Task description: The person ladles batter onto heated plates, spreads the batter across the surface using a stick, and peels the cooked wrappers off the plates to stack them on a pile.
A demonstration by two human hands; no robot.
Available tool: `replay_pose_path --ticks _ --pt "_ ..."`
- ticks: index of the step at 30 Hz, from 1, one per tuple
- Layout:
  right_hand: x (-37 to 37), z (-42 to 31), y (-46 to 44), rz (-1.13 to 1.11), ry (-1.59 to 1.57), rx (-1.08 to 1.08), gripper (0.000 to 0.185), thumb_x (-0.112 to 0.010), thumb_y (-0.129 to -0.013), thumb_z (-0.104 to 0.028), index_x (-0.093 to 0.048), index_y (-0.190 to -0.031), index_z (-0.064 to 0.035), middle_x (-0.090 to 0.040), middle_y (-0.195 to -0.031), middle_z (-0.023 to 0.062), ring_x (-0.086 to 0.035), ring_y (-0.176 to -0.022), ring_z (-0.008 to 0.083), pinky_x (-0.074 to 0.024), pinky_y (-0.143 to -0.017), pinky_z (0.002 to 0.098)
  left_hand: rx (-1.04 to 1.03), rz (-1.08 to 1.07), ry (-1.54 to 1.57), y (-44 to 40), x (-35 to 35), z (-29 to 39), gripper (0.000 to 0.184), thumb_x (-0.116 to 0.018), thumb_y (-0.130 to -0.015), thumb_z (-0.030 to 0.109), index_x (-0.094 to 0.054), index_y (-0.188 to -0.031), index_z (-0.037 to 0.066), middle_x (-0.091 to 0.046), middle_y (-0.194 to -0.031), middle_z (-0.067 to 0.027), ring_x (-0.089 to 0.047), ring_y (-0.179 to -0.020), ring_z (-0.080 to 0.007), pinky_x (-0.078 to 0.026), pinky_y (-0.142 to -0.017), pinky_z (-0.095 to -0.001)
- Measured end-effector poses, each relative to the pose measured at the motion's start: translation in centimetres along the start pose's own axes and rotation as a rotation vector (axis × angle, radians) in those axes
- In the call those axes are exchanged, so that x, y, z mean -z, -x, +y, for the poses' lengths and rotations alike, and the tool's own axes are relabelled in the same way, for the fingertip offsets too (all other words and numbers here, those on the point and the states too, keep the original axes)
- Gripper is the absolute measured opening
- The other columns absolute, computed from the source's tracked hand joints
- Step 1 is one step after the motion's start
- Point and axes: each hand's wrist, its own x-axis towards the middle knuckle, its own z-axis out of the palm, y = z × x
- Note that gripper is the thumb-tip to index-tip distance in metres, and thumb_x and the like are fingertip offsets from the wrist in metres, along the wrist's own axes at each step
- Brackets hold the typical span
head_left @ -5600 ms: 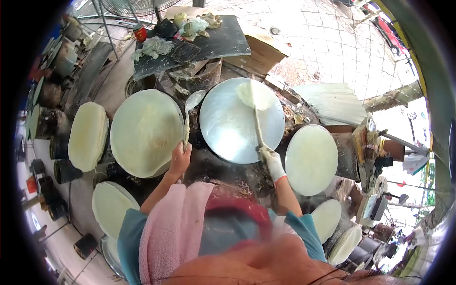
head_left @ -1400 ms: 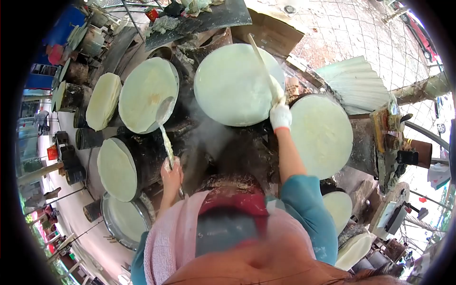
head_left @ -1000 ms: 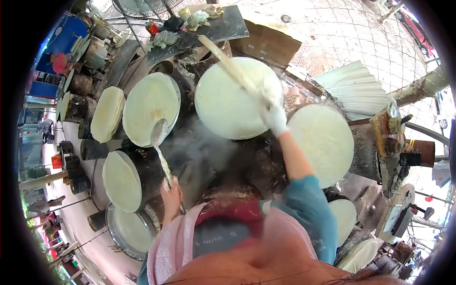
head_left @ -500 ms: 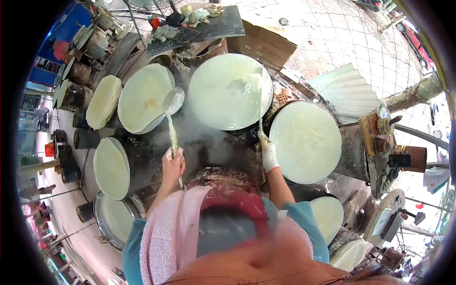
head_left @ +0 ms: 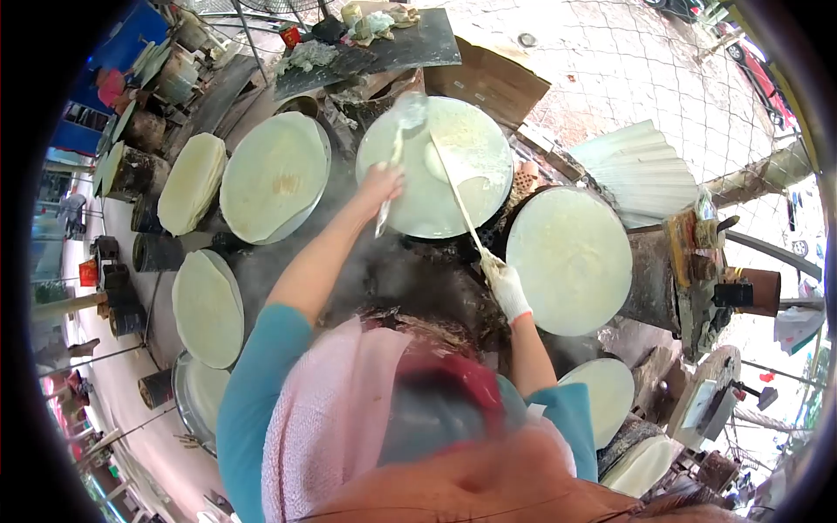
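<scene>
My bare left hand [head_left: 382, 183] grips the handle of a ladle [head_left: 410, 112], whose blurred bowl is over the upper left part of a round pan [head_left: 392, 209]. A pale, wet layer of batter [head_left: 475, 144] covers part of that pan, with a visible curved edge. My right hand [head_left: 506, 288], in a white glove, is closed around one end of a long thin stick [head_left: 460, 202]. The stick slants up and left across the pan, its far end near the middle of the batter.
Other round pans with pale sheets surround me, including a large one [head_left: 569, 261] on the right and another [head_left: 275, 179] on the left. Thin steam drifts between them. Behind stand a dark board [head_left: 392, 54], a cardboard box [head_left: 484, 80] and wire netting.
My left hand has moved up and right, bringing the ladle over the middle pan. The stick has swung from near upright at the pan's right side to a leftward slant.
</scene>
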Motion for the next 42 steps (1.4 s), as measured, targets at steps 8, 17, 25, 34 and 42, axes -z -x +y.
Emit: replay_pose_path --ticks 8,17,25,34,42 --pt "-9.1 6.2 2.3 0.236 -0.106 -0.079 0.029 -0.061 -0.09 -0.042 -0.066 -0.109 -0.0201 -0.049 -0.056 -0.0061 -0.038 -0.039 0.0043 -0.0305 -0.036 0.0218 0.237 -0.187 -0.015 -2.2 -0.9 -4.3 0.01 -0.048 -0.091 0.004 -0.048 -0.083 -0.001 -0.047 -0.065 -0.0036 -0.04 -0.047 -0.0105 -0.032 -0.039 -0.0245" --pt "-9.9 4.4 0.1 0.096 -0.134 -0.148 0.031 -0.055 -0.094 -0.03 -0.061 -0.121 -0.0146 -0.048 -0.065 -0.0086 -0.039 -0.048 0.0037 -0.0324 -0.043 0.0198 0.504 0.039 0.539 3.4 -1.7 -5.7 0.016 -0.043 -0.093 0.013 -0.042 -0.078 0.008 -0.042 -0.064 0.0024 -0.037 -0.047 -0.0094 -0.031 -0.044 -0.0248" --pt "-4.5 -1.4 -1.0 0.279 -0.046 -0.088 0.026 -0.061 -0.09 -0.041 -0.067 -0.102 -0.0189 -0.044 -0.051 -0.0069 -0.036 -0.037 0.0051 -0.0258 -0.034 0.0229 0.459 -0.769 1.613 9.8 7.4 -5.1 0.02 -0.033 -0.101 0.019 -0.047 -0.103 0.005 -0.038 -0.059 0.0081 -0.033 -0.036 -0.0041 -0.03 -0.039 -0.0186" --pt "-5.0 0.5 -0.8 0.199 -0.042 0.053 0.024 -0.054 -0.095 -0.024 -0.066 -0.111 -0.0098 -0.049 -0.061 -0.0111 -0.04 -0.046 0.0017 -0.0286 -0.039 0.0192 0.055 -0.437 1.402 21.3 12.8 2.3 0.027 -0.031 -0.101 0.015 -0.041 -0.106 -0.009 -0.036 -0.058 0.0022 -0.036 -0.034 -0.0048 -0.025 -0.033 -0.0198" --pt "-26.0 -1.1 0.1 -0.45 0.291 0.297 0.052 -0.062 -0.09 -0.021 -0.045 -0.136 -0.0024 -0.064 -0.113 0.0089 -0.063 -0.093 0.0166 -0.0488 -0.078 0.0264 -0.317 0.211 1.017 36.6 28.6 -1.9 0.024 -0.044 -0.098 0.02 -0.051 -0.104 -0.003 -0.033 -0.058 0.0043 -0.027 -0.032 -0.0053 -0.025 -0.033 -0.0204"
